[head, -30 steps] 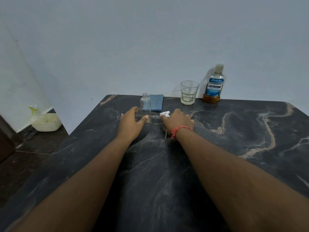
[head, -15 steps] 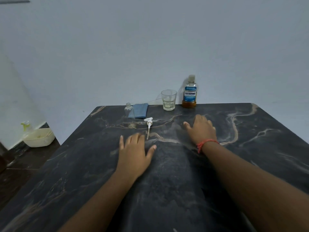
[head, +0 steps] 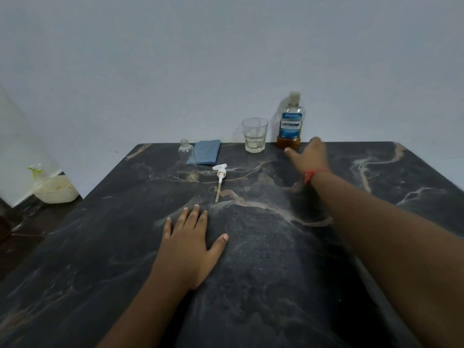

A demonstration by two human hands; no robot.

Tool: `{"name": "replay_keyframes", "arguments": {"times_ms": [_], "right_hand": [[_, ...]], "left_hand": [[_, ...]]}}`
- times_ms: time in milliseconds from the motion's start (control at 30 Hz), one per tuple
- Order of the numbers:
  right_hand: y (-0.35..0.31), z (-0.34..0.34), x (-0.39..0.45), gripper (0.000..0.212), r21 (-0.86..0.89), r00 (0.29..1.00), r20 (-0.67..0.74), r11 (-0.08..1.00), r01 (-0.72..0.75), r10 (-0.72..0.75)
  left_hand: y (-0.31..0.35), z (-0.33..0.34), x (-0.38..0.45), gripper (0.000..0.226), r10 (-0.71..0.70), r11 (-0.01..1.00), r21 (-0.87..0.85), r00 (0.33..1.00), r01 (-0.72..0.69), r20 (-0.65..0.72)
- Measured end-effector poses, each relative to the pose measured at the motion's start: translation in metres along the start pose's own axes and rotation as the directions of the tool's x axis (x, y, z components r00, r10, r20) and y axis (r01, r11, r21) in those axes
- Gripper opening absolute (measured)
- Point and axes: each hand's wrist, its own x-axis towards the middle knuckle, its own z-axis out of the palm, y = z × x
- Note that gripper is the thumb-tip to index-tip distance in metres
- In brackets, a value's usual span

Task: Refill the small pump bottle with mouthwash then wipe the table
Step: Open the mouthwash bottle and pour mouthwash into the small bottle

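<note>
The small clear bottle (head: 187, 159) stands uncapped near the table's far edge. Its white pump head (head: 220, 177) lies flat on the table to the right of it, tube pointing toward me. A folded blue cloth (head: 206, 152) lies behind the bottle. The mouthwash bottle (head: 290, 121), with a blue label and amber liquid low inside, stands capped against the wall. My right hand (head: 308, 156), a red thread on its wrist, is stretched out just below and right of the mouthwash bottle, fingers apart, holding nothing. My left hand (head: 188, 244) rests flat on the dark marble table (head: 276, 272).
A clear drinking glass (head: 254, 134) with a little liquid stands between the cloth and the mouthwash bottle. On the floor at the left sits a white tub (head: 56, 189) with a spray bottle (head: 36, 170) behind it. A pale wall closes the table's far side.
My right hand let go of the pump head, which now lies on the table, and has reached far right toward the mouthwash bottle. My left hand drew back from the small bottle and lies flat.
</note>
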Motion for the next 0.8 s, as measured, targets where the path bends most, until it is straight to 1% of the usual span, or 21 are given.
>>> {"name": "replay_keyframes", "arguments": {"times_ms": [100, 167, 233, 433, 500, 633, 733, 800], "right_hand": [[-0.012, 0.018, 0.039, 0.087, 0.113, 0.997, -0.066, 0.993, -0.020, 0.028], [-0.017, 0.030, 0.064, 0.095, 0.151, 0.996, -0.082, 0.988, -0.031, 0.044], [-0.017, 0.040, 0.085, 0.096, 0.176, 0.995, -0.084, 0.983, -0.045, 0.061], [-0.014, 0.067, 0.110, 0.096, 0.156, 0.985, -0.161, 0.987, -0.035, 0.060], [-0.012, 0.074, 0.117, 0.098, 0.142, 0.987, -0.137, 0.988, -0.066, 0.086], [-0.013, 0.079, 0.122, 0.083, 0.155, 0.986, -0.122, 0.984, -0.090, 0.110], [-0.014, 0.080, 0.111, 0.079, 0.202, 0.985, -0.132, 0.976, -0.085, 0.113], [-0.014, 0.076, 0.102, 0.077, 0.178, 0.983, -0.144, 0.980, -0.084, 0.110]], "left_hand": [[-0.001, 0.000, 0.003, 0.092, -0.002, 1.000, -0.006, 1.000, 0.002, 0.014], [-0.002, 0.001, 0.003, 0.092, -0.001, 1.000, -0.006, 1.000, 0.001, 0.018], [-0.002, 0.000, 0.004, 0.096, -0.004, 1.000, -0.011, 1.000, 0.004, 0.018], [0.000, -0.001, 0.001, 0.095, 0.000, 1.000, -0.021, 1.000, 0.000, 0.013], [-0.001, 0.000, 0.001, 0.095, 0.003, 1.000, -0.018, 1.000, -0.002, 0.017], [-0.001, 0.000, 0.000, 0.093, 0.002, 1.000, -0.022, 1.000, -0.002, 0.015], [0.000, 0.000, 0.000, 0.093, 0.002, 1.000, -0.021, 1.000, -0.001, 0.010], [0.001, -0.001, 0.000, 0.093, 0.000, 1.000, -0.021, 1.000, 0.000, 0.012]]}}
